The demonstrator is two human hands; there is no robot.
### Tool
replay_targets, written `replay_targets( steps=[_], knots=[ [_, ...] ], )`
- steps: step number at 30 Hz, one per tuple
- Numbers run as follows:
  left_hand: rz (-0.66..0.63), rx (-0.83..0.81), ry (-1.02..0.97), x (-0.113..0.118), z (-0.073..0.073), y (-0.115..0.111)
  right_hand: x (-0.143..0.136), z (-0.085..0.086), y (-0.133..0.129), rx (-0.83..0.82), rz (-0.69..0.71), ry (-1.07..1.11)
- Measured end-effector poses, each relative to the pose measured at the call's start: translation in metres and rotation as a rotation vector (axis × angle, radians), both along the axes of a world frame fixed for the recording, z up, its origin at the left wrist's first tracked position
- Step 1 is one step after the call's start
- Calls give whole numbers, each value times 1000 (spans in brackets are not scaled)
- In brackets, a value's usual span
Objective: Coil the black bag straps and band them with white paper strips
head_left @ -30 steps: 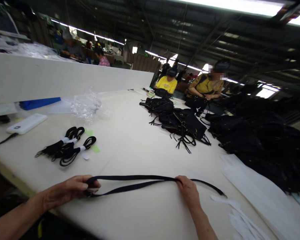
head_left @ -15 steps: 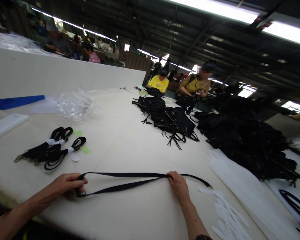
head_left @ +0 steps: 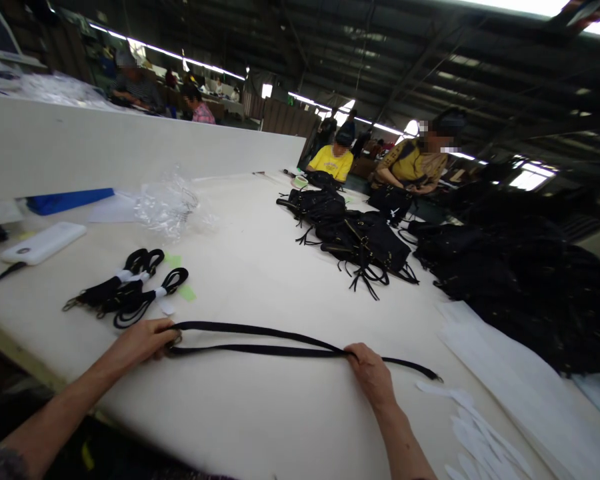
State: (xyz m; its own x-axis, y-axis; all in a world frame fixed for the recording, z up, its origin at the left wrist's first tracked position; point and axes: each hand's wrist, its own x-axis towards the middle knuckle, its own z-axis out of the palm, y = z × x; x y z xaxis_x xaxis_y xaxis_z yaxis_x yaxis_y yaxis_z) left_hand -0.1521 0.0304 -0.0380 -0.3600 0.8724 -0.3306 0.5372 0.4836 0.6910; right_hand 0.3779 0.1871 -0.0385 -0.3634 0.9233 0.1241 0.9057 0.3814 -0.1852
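Observation:
A black strap stretches in two lengths between my hands, just over the pale table. My left hand is closed on its looped left end, where a bit of metal shows at the fingers. Further right, my right hand pinches both lengths together. From there a single tail runs on to the right and ends in a small metal fitting. Beyond my left hand lie several bundled black straps, wrapped with white bands and fitted with metal hooks.
White paper strips and a long white sheet lie at right. Black bags are heaped behind. Clear plastic, a white phone-like device and a low white partition are at left. Two people work across the table.
My left hand has risen a little with the strap's looped end, and the two lengths lie closer together. The view has swung slightly left. Both hands keep their hold.

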Motion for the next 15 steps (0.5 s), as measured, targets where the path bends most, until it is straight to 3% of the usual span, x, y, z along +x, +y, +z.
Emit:
replay_targets(
  steps=[6, 9, 12, 15],
  knots=[
    [117, -9, -362, -2, -4, -6, 2, -3, 0, -16, -16, 10],
    [94, 10, -540, -4, -8, -7, 1, -2, -1, -10, -16, 14],
    [10, 2, -569, -5, -12, -7, 0, 0, -2, -8, -17, 29],
    [54, 24, -509, -1, -9, -6, 0, 1, -3, -21, -21, 45]
  ],
)
